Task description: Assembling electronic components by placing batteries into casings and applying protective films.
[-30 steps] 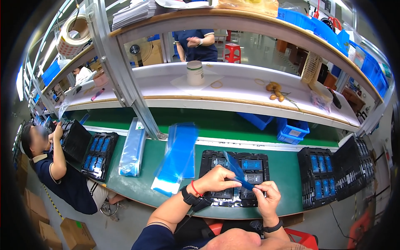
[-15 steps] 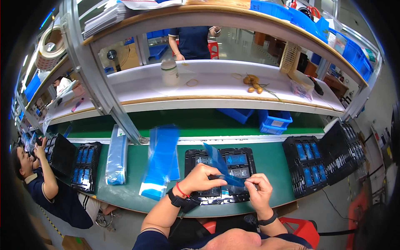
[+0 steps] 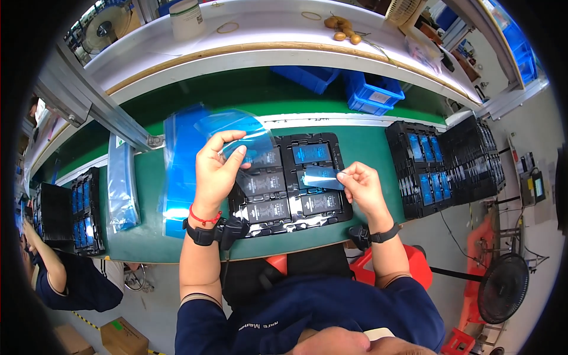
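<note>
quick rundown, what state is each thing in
Black tray, flat on the table, loaded
Upper-right pack, blue-faced
Lower-right pack, black-faced
Right hand, pinching
Small film strip, held at one end by the right hand
Left hand, curled, grip unclear
Large clear film, curved
Blue film sheets, lying overlapped
Black fan, whether running unclear

The green surface point(image 3: 370, 148) carries a black tray point(image 3: 291, 180), lying flat near the front edge. Behind the tray, a white strip point(image 3: 331, 121) runs along the surface. Left of the tray lie sheets of blue film point(image 3: 182, 171), and farther left a bundle of clear plastic bags point(image 3: 121, 189). More black trays point(image 3: 97, 204) sit beyond those, and stacked trays point(image 3: 399, 151) stand right of it, apart.
</note>
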